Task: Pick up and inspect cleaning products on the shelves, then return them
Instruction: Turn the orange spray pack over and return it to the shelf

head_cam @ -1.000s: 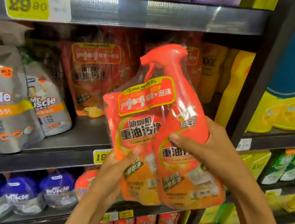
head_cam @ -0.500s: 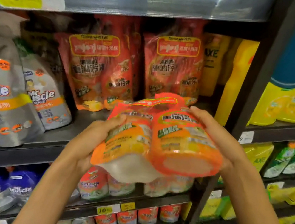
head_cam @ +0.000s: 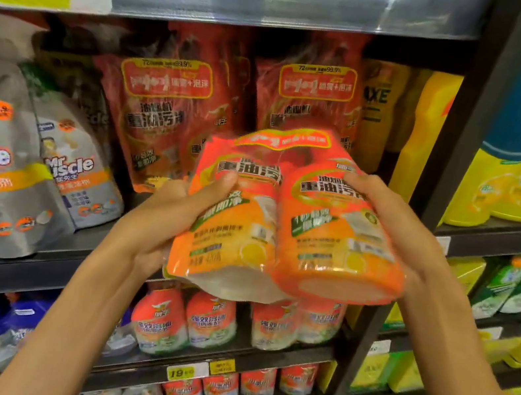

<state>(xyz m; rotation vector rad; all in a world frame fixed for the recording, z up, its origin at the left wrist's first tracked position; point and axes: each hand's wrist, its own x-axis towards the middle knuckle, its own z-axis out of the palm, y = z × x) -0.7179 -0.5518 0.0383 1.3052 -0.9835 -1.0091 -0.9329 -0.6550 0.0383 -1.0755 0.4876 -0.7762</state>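
Hands grip the orange twin pack [head_cam: 287, 216] from both sides, in front of the shelf [head_cam: 32, 258] where like packs [head_cam: 162, 117] stand. Left hand [head_cam: 165, 215] curls fingers over its left face, thumb hidden; right hand [head_cam: 395, 235] wraps the right edge. Its long axis tips away, base toward the camera, top toward the shelf. Both hands sit equally near. Returning it likely means raising the top upright and pushing forward into the row.

Shelf [head_cam: 31, 265] under cleaner pouches [head_cam: 158, 116]
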